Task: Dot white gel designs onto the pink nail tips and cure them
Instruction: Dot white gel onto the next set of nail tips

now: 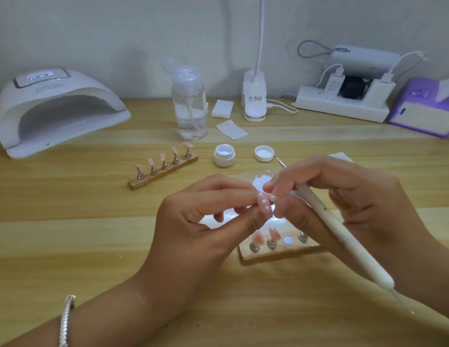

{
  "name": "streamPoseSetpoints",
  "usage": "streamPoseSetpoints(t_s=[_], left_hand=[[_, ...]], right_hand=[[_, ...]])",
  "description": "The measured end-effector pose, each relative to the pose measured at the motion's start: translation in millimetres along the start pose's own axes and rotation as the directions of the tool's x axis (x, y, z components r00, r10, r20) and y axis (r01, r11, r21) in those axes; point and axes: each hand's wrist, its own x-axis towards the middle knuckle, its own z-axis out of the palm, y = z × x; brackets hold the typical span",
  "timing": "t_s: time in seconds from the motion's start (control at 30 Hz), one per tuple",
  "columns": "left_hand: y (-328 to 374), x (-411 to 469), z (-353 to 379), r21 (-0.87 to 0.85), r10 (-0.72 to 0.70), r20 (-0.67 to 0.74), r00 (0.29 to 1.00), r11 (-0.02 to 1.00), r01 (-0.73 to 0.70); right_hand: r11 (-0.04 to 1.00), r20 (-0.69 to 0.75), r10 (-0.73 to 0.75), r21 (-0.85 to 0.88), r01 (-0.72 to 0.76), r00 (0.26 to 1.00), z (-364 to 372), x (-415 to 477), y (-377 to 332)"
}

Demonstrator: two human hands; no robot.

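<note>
Head view, the only one:

- Left hand [206,216] pinches one pink nail tip [264,206] between thumb and fingertips, held above the near stand [278,252]. The tip already carries several white dots.
- Right hand [343,196] pinches the dotting tool [343,236] in a pen grip. Working end sits right at the held tip's upper edge; contact not resolvable.
- Near stand holds two more pink tips, no dots visible on them, plus one bare peg and one bare disc. Looks like the held tip's slot.
- Far stand [163,169] carries five pink tips; too small to tell if dotted.
- Gel jar [224,155] is open, lid [264,153] beside it. White gel smear [259,182] on the counter [93,234] just behind the hands.
- Lamp [55,108] at far left, display lit, well apart from the work.

Judgement: mid-dotting, curing not started for this tip. The next move needs light, vertical touches and probably a reload from the smear. Then reseat the tip without brushing the wet dots and get the stand under the lamp.
</note>
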Motion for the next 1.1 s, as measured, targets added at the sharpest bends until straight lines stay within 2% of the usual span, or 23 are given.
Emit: streamPoseSetpoints(t_s=[0.67,1.0,1.1], left_hand=[[-2.9,-1.6,-1.0,0.024,-0.015,0.025,1.0,1.0,0.014],[-2.9,-1.2,-1.2,0.025,-0.021,0.047,0.999,0.999,0.02],[-3.4,-1.1,-0.6,0.022,-0.029,0.042,0.999,0.999,0.028]], right_hand=[[1.0,0.011,-0.009,0.006,0.009,1.0,0.8,0.0,3.0],[1.0,-0.037,0.018,-0.024,-0.019,0.999,3.2,-1.2,3.8],[0.998,-0.024,0.04,0.041,-0.039,0.999,2.0,-1.0,4.5]])
